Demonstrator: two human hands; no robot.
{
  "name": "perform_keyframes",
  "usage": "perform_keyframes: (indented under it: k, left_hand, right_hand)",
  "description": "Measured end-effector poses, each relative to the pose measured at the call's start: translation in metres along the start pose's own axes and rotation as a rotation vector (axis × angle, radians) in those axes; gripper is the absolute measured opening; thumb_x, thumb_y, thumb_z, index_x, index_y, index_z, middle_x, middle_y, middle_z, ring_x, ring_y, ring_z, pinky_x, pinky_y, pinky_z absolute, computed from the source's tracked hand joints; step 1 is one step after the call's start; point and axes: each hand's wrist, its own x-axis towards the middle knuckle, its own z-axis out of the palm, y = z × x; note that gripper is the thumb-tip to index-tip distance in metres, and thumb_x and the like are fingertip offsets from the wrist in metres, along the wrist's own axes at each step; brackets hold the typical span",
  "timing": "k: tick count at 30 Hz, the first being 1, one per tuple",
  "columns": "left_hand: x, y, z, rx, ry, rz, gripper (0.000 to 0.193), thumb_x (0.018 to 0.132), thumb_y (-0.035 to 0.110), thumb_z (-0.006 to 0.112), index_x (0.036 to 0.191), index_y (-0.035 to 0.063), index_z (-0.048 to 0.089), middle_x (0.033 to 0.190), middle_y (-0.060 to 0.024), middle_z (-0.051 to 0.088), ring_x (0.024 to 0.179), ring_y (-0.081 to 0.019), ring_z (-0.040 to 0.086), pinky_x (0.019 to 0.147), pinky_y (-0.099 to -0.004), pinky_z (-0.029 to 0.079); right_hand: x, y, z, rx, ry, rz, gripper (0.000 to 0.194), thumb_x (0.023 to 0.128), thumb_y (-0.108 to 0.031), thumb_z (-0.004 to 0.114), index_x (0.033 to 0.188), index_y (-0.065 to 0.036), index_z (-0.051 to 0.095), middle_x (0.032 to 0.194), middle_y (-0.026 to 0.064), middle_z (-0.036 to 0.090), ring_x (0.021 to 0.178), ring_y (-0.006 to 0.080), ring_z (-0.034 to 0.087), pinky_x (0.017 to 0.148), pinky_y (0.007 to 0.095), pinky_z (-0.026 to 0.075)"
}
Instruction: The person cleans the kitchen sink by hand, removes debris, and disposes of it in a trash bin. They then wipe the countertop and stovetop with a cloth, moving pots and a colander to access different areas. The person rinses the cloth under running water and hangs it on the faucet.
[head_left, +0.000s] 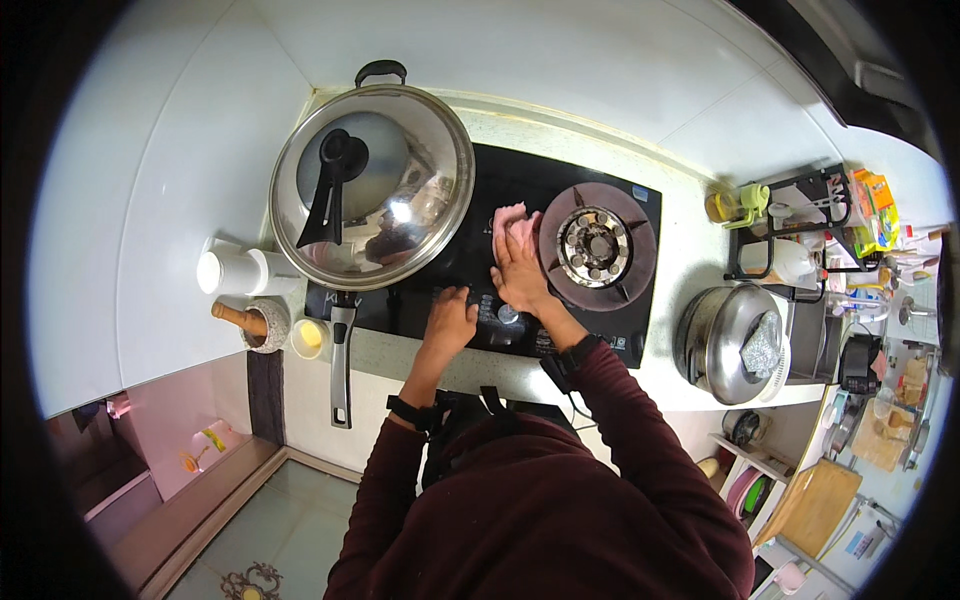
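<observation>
My right hand (521, 281) presses a crumpled pink cloth (513, 217) onto the black glass gas hob (420, 306), just left of the exposed burner (598, 246). Its fingers lie over the cloth and hide part of it. Near the hob's front, left of the round control knob (508, 314), my left hand (450, 324) rests with bent fingers. Whether anything is under those fingertips is hidden. A large wok's steel lid (435, 187) with a black handle covers the left side of the hob. The wok's long grey-and-black handle (341, 367) points toward me past the counter edge.
Left of the wok are white canisters (225, 271), a stone mortar (271, 326) with a wooden pestle (240, 319), and a small cup (308, 338) of something yellow. On the right stand a lidded steel pot (724, 337) and a black rack (787, 217) with bottles and packets.
</observation>
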Motion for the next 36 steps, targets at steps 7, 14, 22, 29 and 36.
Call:
perform_keyframes:
  k: [7, 14, 22, 29, 36]
  left_hand:
    - [0.013, 0.002, 0.006, 0.074, -0.026, 0.042, 0.042, 0.085, 0.018, 0.057, 0.119, -0.0073, 0.054, 0.121, -0.0278, 0.053, 0.116, -0.0398, 0.049, 0.101, -0.0414, 0.038]
    - [0.010, -0.004, 0.007, 0.124, -0.081, 0.078, 0.043, 0.084, 0.018, 0.058, 0.118, -0.0071, 0.053, 0.122, -0.0277, 0.051, 0.117, -0.0401, 0.047, 0.101, -0.0421, 0.039]
    - [0.002, -0.021, -0.009, 0.080, -0.052, 0.004, 0.046, 0.085, 0.018, 0.058, 0.123, -0.0056, 0.049, 0.123, -0.0257, 0.051, 0.119, -0.0388, 0.045, 0.100, -0.0427, 0.039]
    - [-0.007, -0.021, -0.021, 0.021, 0.006, 0.018, 0.046, 0.084, 0.016, 0.058, 0.123, -0.0066, 0.048, 0.123, -0.0269, 0.051, 0.116, -0.0399, 0.048, 0.100, -0.0424, 0.039]
    - [-0.018, -0.025, -0.021, -0.014, 0.049, 0.039, 0.045, 0.084, 0.014, 0.058, 0.123, -0.0070, 0.049, 0.120, -0.0273, 0.052, 0.114, -0.0404, 0.049, 0.099, -0.0426, 0.040]
  right_hand:
    - [-0.070, 0.007, 0.000, 0.117, -0.102, -0.004, 0.058, 0.096, -0.032, 0.035, 0.145, -0.003, 0.023, 0.147, 0.0195, 0.027, 0.137, 0.0342, 0.025, 0.114, 0.0443, 0.014]
    - [-0.180, 0.059, -0.013, -0.230, 0.074, -0.112, 0.044, 0.088, -0.009, 0.050, 0.132, -0.010, 0.048, 0.137, 0.0154, 0.043, 0.130, 0.0318, 0.038, 0.109, 0.0441, 0.027]
    - [-0.193, 0.058, -0.065, 0.053, 0.529, 0.103, 0.035, 0.066, 0.010, 0.056, 0.095, -0.004, 0.065, 0.102, 0.0125, 0.062, 0.097, 0.0318, 0.058, 0.086, 0.0381, 0.047]
    - [-0.059, -0.027, -0.059, 0.346, 0.350, -0.366, 0.052, 0.070, 0.011, 0.052, 0.120, -0.005, 0.055, 0.117, 0.0162, 0.055, 0.110, 0.0355, 0.052, 0.096, 0.0393, 0.041]
    - [-0.009, -0.009, -0.013, 0.219, -0.213, -0.353, 0.021, 0.065, -0.003, 0.062, 0.082, -0.009, 0.071, 0.099, 0.0090, 0.064, 0.109, 0.0241, 0.053, 0.097, 0.0365, 0.037]
